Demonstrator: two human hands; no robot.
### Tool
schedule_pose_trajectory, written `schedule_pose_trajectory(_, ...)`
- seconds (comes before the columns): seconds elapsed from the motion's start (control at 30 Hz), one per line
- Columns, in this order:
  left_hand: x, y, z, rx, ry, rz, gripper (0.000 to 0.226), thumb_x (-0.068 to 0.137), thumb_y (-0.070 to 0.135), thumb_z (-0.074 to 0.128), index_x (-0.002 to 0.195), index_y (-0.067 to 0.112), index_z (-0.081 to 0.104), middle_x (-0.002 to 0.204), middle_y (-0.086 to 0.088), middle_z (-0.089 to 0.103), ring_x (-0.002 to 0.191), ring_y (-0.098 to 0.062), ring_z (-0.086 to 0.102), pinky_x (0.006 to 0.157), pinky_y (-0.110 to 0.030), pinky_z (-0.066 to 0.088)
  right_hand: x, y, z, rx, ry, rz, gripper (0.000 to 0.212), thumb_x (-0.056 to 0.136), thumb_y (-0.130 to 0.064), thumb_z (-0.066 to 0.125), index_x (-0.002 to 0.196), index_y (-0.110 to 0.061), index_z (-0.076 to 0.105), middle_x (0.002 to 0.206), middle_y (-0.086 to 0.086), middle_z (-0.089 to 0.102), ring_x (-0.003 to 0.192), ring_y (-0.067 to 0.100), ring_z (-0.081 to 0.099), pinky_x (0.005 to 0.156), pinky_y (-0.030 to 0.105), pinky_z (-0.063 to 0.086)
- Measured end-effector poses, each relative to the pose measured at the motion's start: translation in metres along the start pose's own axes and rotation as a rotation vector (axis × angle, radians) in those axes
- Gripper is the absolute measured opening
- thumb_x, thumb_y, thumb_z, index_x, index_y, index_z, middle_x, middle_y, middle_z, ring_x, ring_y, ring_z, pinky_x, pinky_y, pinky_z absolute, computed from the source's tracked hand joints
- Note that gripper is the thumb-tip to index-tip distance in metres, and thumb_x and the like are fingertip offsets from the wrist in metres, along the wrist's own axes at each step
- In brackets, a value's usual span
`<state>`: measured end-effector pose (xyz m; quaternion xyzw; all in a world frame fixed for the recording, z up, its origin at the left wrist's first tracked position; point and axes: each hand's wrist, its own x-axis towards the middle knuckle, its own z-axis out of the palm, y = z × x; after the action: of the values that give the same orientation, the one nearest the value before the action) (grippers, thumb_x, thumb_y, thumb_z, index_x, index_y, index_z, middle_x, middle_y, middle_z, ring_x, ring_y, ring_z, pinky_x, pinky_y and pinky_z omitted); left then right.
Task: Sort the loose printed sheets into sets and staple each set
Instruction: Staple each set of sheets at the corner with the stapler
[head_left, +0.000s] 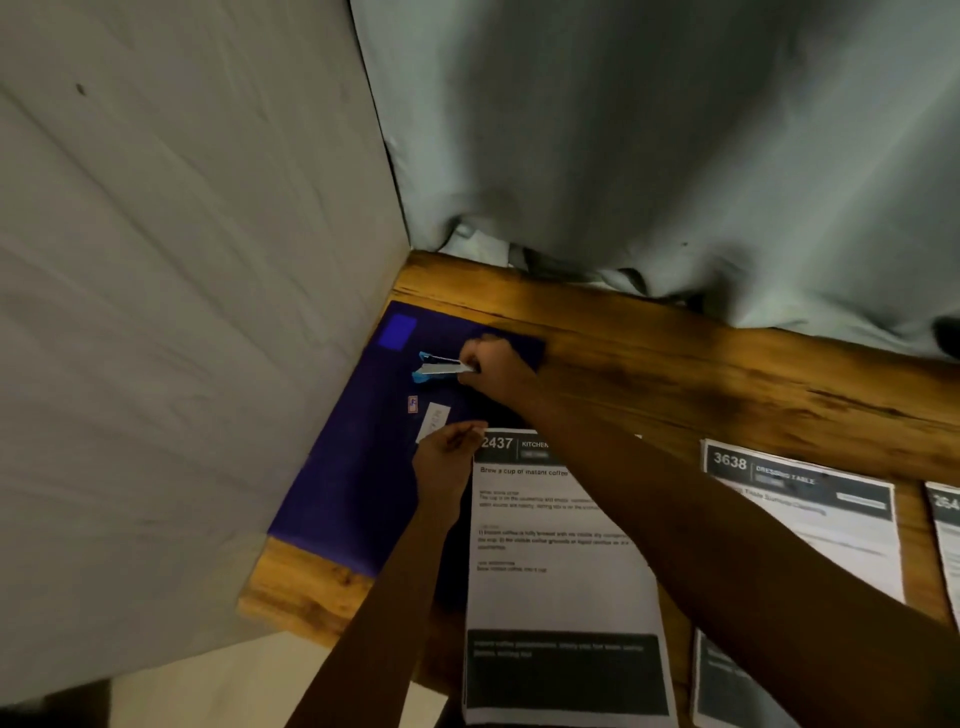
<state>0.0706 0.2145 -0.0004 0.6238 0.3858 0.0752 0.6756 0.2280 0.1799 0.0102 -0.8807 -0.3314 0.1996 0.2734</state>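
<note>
**Grabbing the stapler (440, 369): sorting looks done, stapling left**

Your right hand (493, 366) reaches across to the far left. Its fingers are curled round the near end of the blue stapler, which sits on the purple mat (358, 478) at the corner of the worktop (701, 374). Your left hand (448, 453) is at the top-left corner of the 2437 pile (561, 545). Its fingers are bent there, but I can't tell whether they pinch the corner or just rest on it.

Progress, as a judgement: the sheets lie in separate piles. The 2437 pile is just beside the mat, the 3638 pile (810, 514) is to its right, and a third pile (946, 519) is cut off by the frame edge. Sorting seems largely done. No staple shows in any corner, though the print is too blurred to be sure. Stapling likely remains for every pile, with 2437 probably first, since both your hands are working at that end.

Containers: none in view. The piles lie straight on the worktop. The mat carries the stapler, a white label (432, 422) and a small red sticker (412, 404).
</note>
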Motion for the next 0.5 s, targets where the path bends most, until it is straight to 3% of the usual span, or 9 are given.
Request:
schedule_pose_trajectory(0.1, -0.003, 0.003, -0.003, -0.019, -0.014, 0.005, 0.016, 0.088, 0.010, 0.064, 0.083, 0.022, 0.072, 0.086, -0.003, 0.072, 0.083, -0.019, 0.069, 0.081, -0.039, 0.057, -0.016, 0.008, -0.019, 0.430, 0.090, 0.080, 0.012, 0.086, -0.017, 0.066, 0.095, -0.012, 0.063, 0.099, 0.008, 0.063, 0.091, 0.017, 0.058, 0.079, 0.028, 0.048)
schedule_pose_trajectory(0.2, -0.006, 0.006, -0.004, -0.025, -0.017, 0.009, 0.013, 0.087, 0.011, 0.065, 0.084, 0.021, 0.071, 0.087, -0.004, 0.072, 0.084, -0.021, 0.069, 0.080, -0.038, 0.057, -0.039, 0.015, -0.039, 1.066, 0.154, 0.277, 0.008, 0.093, -0.017, 0.056, 0.100, -0.015, 0.058, 0.105, 0.006, 0.063, 0.100, 0.022, 0.062, 0.086, 0.035, 0.053)
schedule_pose_trajectory(0.27, -0.008, 0.009, -0.004, -0.026, -0.016, 0.018, 0.012, 0.087, 0.012, 0.065, 0.084, 0.022, 0.070, 0.086, -0.001, 0.071, 0.082, -0.017, 0.069, 0.077, -0.033, 0.057, -0.052, 0.023, -0.049, 1.345, 0.159, 0.350, 0.013, 0.098, -0.019, 0.047, 0.106, -0.013, 0.055, 0.107, 0.009, 0.064, 0.099, 0.022, 0.064, 0.086, 0.038, 0.053)
schedule_pose_trajectory(0.5, -0.018, 0.016, 0.002, -0.003, -0.017, 0.079, 0.007, 0.087, 0.015, 0.065, 0.088, 0.020, 0.070, 0.088, -0.001, 0.071, 0.083, -0.019, 0.069, 0.076, -0.033, 0.057, -0.083, 0.028, -0.058, 1.383, 0.076, 0.444, 0.018, 0.102, -0.021, 0.035, 0.109, -0.009, 0.046, 0.098, 0.013, 0.061, 0.091, 0.025, 0.063, 0.081, 0.040, 0.052)
